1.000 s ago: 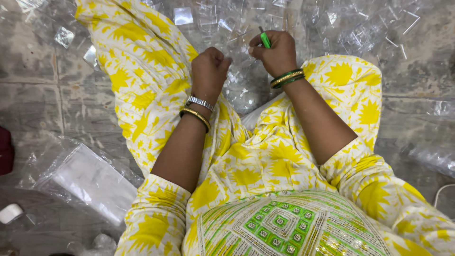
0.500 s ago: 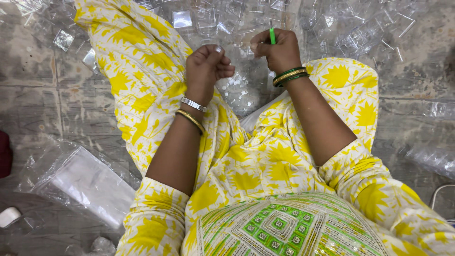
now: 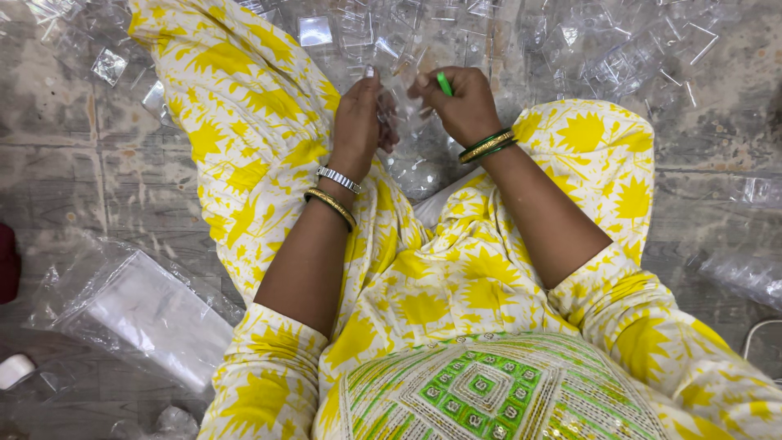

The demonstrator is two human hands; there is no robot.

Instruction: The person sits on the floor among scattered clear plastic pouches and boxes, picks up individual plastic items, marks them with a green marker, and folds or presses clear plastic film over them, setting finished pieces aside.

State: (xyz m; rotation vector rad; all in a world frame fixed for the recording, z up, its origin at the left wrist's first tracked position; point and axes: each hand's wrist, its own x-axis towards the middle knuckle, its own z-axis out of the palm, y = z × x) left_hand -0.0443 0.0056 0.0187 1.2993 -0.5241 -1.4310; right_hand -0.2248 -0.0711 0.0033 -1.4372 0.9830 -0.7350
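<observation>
My right hand [image 3: 460,102] pinches a thin green plastic stick [image 3: 444,83]; my left hand [image 3: 362,114] grips a small clear plastic piece [image 3: 389,110] (slippery), which could slip into the pile.

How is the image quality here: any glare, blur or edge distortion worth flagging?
Head view: even, soft light, no hard shadows; white glints off the clear plastic pieces hide their outlines; left hand and right hand with the green stick are fairly sharp; the plastic bag looks hazy; corners bow slightly.
</observation>
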